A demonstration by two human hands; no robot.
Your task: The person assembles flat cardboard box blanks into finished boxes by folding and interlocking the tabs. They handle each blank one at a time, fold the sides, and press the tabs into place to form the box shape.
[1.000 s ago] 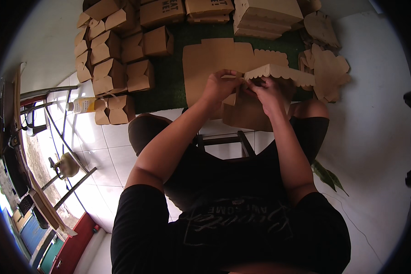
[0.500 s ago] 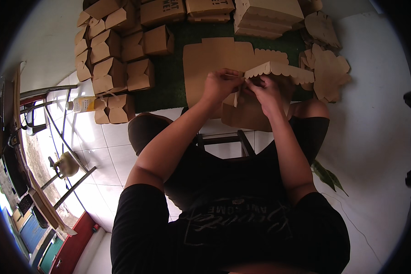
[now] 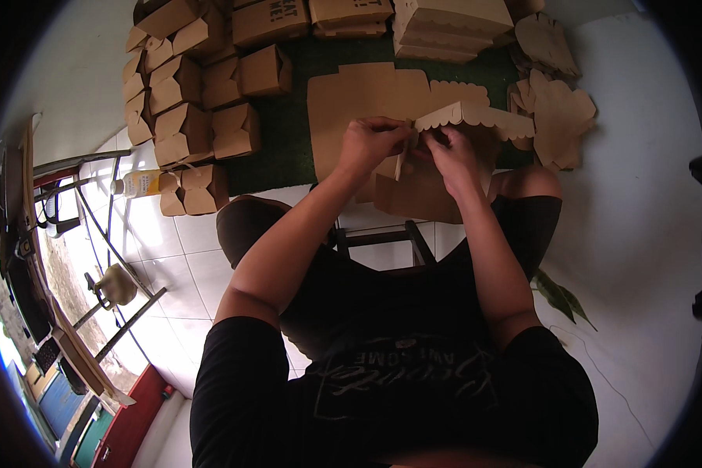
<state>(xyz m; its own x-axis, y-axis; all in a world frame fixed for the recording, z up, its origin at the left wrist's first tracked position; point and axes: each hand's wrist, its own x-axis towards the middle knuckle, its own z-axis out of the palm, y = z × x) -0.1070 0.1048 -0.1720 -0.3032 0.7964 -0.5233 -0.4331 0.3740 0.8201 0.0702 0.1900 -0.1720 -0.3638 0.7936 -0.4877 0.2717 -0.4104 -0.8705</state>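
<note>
A partly folded brown cardboard box (image 3: 476,118) with a scalloped edge sits in front of me, one wall raised. My left hand (image 3: 370,144) pinches the box at its left corner, thumb and fingers closed on the card. My right hand (image 3: 451,156) is closed on the same corner from inside, fingertips close to the left ones; the exact tab between them is hidden. Beneath and behind the box lies a flat cardboard blank (image 3: 339,101) with another scalloped edge.
Folded brown boxes (image 3: 183,129) are stacked at the left of a green mat (image 3: 288,136). Scalloped trays (image 3: 448,31) are piled at the back, flat cut-out pieces (image 3: 561,117) at the right. A bottle with yellow contents (image 3: 140,183) stands by the left boxes.
My left hand has shifted slightly left at the box corner. The right hand stays nearly in place, and the whole view has moved a little.
</note>
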